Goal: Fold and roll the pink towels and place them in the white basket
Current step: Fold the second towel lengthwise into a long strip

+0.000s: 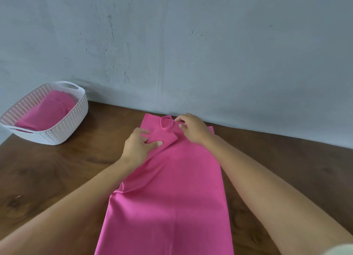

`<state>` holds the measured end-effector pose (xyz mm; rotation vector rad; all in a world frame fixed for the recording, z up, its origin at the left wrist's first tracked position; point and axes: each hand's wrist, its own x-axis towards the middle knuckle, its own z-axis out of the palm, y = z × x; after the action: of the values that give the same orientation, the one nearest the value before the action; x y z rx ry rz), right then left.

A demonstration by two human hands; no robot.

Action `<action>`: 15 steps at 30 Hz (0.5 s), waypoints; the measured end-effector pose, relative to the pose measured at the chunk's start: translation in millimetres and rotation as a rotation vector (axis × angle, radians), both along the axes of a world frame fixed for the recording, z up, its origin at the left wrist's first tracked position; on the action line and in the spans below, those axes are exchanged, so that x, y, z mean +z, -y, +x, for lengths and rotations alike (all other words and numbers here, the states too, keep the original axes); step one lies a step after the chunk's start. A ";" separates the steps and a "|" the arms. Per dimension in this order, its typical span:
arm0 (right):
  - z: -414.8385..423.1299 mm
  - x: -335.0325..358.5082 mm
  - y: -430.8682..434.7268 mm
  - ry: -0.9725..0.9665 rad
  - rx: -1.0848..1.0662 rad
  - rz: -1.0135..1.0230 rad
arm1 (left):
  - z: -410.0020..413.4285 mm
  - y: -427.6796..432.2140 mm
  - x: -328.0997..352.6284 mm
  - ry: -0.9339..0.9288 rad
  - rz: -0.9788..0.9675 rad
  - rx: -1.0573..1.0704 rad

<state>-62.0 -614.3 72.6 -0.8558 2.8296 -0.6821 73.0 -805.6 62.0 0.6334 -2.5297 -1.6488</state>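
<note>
A long pink towel (172, 193) lies folded lengthwise on the wooden table, running from the front edge to the wall. At its far end a small flap is turned back and a pink hanging loop (165, 124) stands up. My left hand (138, 146) pinches the turned flap between thumb and fingers. My right hand (191, 129) has its fingers curled on the towel's far edge just right of the loop. The white basket (63, 128) stands at the far left with a pink towel (47, 111) inside.
A grey wall (191, 54) runs directly behind the towel's far end. Brown wooden table (57, 168) surface shows on both sides of the towel. The basket sits near the table's left back corner.
</note>
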 end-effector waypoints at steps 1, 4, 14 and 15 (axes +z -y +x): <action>-8.2 -1.8 6.1 -0.001 0.017 0.013 | -4.5 5.0 -2.7 0.024 0.021 -0.017; -26.3 -9.8 21.6 0.006 0.088 0.118 | -15.5 22.2 -8.5 0.082 0.052 -0.099; -52.2 -32.7 37.7 -0.083 -0.086 -0.015 | -53.2 46.4 -5.3 -0.045 -0.224 -0.126; -54.7 -33.7 38.0 -0.064 -0.133 -0.097 | -59.0 49.2 -7.0 -0.075 -0.259 -0.123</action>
<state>-116.7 -652.3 38.8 -0.7194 2.9535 -0.8292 14.0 -854.8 55.0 0.3923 -2.7098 -1.3141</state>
